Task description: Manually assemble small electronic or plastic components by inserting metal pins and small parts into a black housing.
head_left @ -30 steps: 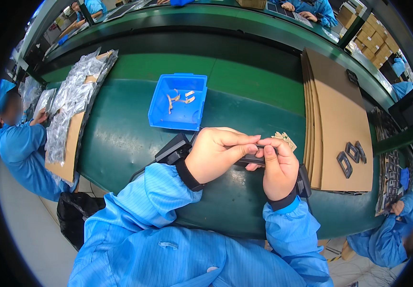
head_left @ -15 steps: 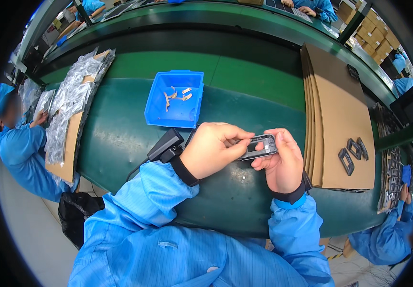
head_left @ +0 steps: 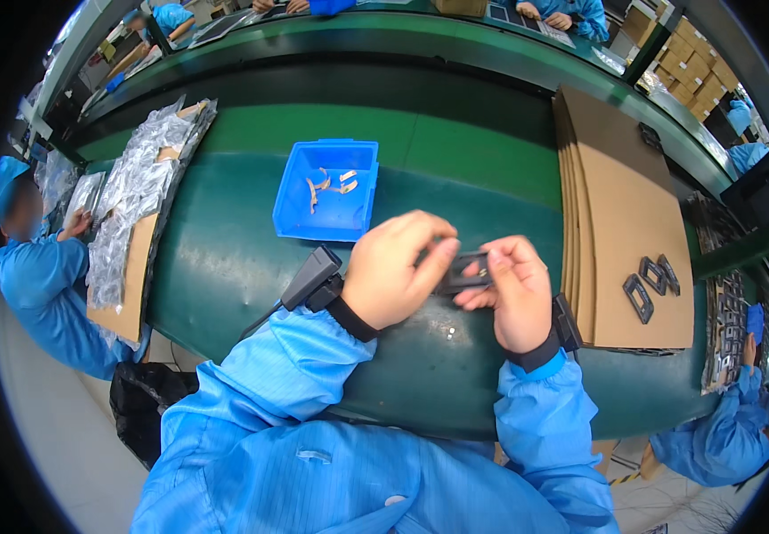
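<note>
My right hand [head_left: 520,294] holds a small dark rectangular frame [head_left: 466,279] between thumb and fingers. The frame is blurred and turned on a slant. Just left of it is my left hand [head_left: 395,271], its thumb and forefinger bent together in a pinch above the frame's left end. Whatever may be between those fingertips is too small to make out. Both wrists wear black bands with dark devices. Below the hands, tiny white bits [head_left: 451,334] lie on the green table mat [head_left: 420,383].
A blue bin [head_left: 324,233] with tan peeled strips stands beyond my left hand. Stacked cardboard sheets [head_left: 616,214] at right carry several black frames [head_left: 639,298]. Clear plastic bags [head_left: 139,182] cover cardboard at left, beside a co-worker [head_left: 41,276].
The left fingers have lifted off the frame and drawn slightly up. The frame has tilted and shifted a little left and down in my right hand.
</note>
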The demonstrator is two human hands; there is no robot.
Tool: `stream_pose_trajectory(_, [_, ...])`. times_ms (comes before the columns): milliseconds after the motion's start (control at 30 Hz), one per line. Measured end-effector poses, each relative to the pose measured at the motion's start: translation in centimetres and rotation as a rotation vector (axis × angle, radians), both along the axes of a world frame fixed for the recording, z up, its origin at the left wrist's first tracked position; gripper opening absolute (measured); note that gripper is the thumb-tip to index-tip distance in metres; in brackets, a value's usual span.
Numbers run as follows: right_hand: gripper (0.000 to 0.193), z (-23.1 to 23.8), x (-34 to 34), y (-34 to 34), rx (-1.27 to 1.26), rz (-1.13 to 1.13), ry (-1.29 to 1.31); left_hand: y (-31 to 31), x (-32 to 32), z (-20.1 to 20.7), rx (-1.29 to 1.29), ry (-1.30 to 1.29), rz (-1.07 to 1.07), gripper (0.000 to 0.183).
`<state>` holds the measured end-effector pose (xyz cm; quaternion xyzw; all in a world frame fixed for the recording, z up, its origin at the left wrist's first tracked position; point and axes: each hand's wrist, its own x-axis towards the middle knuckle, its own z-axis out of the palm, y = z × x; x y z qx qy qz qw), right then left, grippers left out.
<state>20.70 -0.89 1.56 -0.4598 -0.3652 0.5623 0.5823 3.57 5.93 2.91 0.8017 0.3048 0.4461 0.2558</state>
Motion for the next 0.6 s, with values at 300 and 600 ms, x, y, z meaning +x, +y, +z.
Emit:
stream_pose_trajectory(300, [0.011,2.5,8.8,-1.8,0.525,-0.914,-0.295,1.2,-1.9,0.6,-0.451,-0.33,-0.11,0.006])
stream_pose_trajectory(600, [0.016,0.4,14.8,-3.2,0.033,-1.298,-1.205,3.0,-3.1,1.3,-0.365,-0.312,0.019,0.004])
